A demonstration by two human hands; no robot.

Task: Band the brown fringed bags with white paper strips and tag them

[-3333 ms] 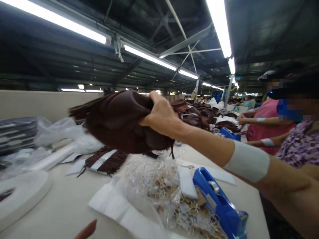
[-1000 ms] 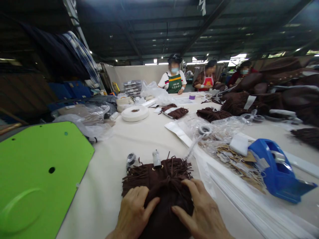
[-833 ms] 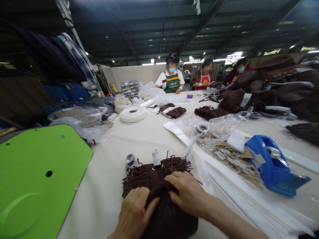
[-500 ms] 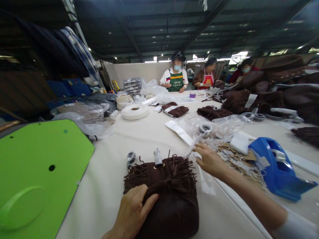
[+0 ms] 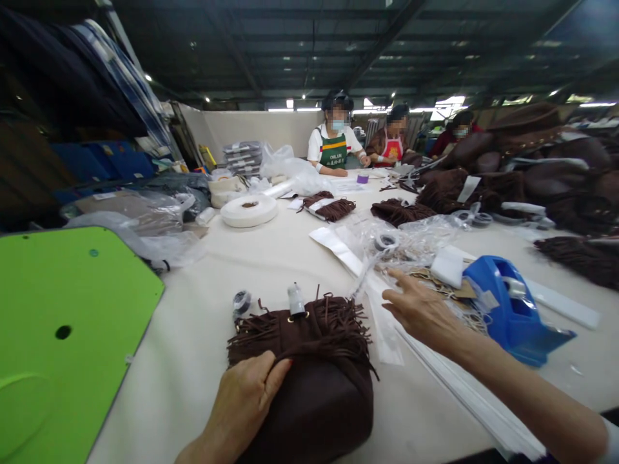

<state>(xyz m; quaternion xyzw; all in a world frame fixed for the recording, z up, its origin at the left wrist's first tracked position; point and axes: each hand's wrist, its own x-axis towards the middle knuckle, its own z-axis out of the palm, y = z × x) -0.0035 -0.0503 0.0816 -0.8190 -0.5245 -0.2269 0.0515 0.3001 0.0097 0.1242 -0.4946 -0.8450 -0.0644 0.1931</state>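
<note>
A dark brown fringed bag (image 5: 309, 399) lies on the table in front of me. A wrapped grey piece (image 5: 296, 301) stands up at its top, near gold-coloured eyelets. My left hand (image 5: 249, 390) grips the bag at its left side, thumb and fingers closed on a strap or fringe below the flap. To the right of the bag, my right hand (image 5: 418, 306) reaches over clear plastic (image 5: 384, 316) and paper tags (image 5: 438, 283). Its thumb and index finger are apart, with nothing visible between them. The other fingers are partly hidden.
A blue tape dispenser (image 5: 507, 309) stands to the right, and a green board (image 5: 72, 322) to the left. Farther back lie a white roll (image 5: 249, 210), fringed brown pieces (image 5: 331, 207) and a pile of brown bags (image 5: 532, 167). Several co-workers, one in a green apron (image 5: 334, 156), are across the table.
My right hand has moved away from the clear plastic strip beside the bag, and its fingers have spread. The knotted tie on the bag's front has shifted. The view has turned slightly right.
</note>
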